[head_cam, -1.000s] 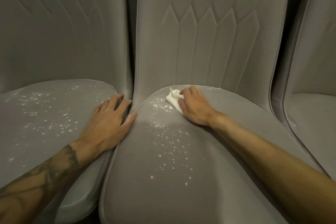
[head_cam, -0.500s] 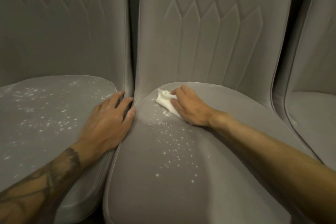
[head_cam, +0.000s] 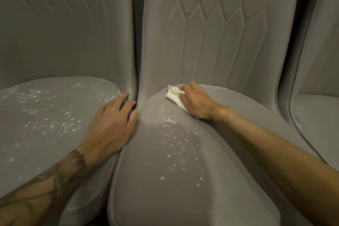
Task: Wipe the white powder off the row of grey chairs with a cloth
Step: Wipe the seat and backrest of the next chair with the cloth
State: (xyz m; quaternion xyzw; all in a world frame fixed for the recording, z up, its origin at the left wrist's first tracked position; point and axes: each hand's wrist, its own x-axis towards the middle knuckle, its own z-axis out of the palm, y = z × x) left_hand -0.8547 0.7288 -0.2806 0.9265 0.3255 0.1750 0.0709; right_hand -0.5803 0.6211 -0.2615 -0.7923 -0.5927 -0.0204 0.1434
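ok, i see right hand [head_cam: 197, 103] clamped on the white cloth [head_cam: 174, 97] at the middle seat [head_cam: 165, 180] rear; left hand [head_cam: 111, 124] flat, fingers apart, on the left seat [head_cam: 45, 124] edge. powder [head_cam: 176, 137] on both.

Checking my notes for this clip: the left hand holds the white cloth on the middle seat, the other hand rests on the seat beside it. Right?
No, hands swapped. The head view shows the right hand holding the white cloth on the middle seat; the left hand rests on the seat beside it.
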